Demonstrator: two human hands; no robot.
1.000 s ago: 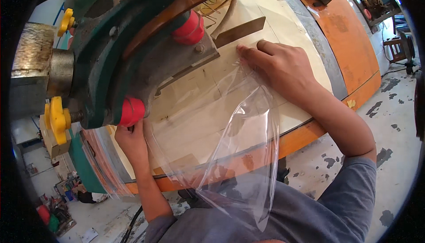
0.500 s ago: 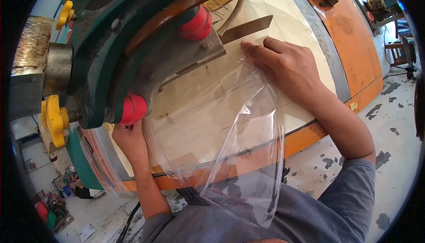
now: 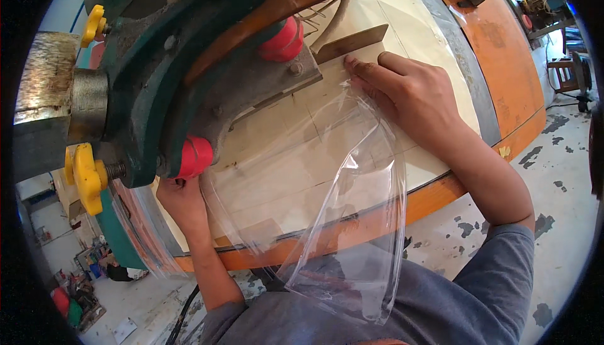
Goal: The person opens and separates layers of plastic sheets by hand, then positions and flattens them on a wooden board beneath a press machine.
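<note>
A clear plastic sheet (image 3: 302, 188), creased and folded over, stretches across the pale table covering, and its loose end hangs over the near edge against my grey shirt. My right hand (image 3: 412, 96) is closed on its far right corner, with thumb and fingers together and the index fingertip close to a flat metal strip (image 3: 352, 43). At the left, my left hand (image 3: 182, 210) has its fingers curled in beneath a red-wrapped bolt (image 3: 196, 156) of the machine, beside the sheet's left edge. The machine hides its fingertips, so what they hold cannot be seen.
A dark green machine head (image 3: 135, 93) with yellow knobs (image 3: 88, 178) and a grey metal plate (image 3: 264, 87) overhangs the far left. The table has an orange wooden edge (image 3: 434, 197). Several more clear sheets (image 3: 148, 238) lie at the left edge. Beyond is a paint-flecked floor (image 3: 560, 156).
The machine head has shifted slightly right and down in the picture. The sheet's hanging end has swung a little right. Both hands stay in nearly the same places.
</note>
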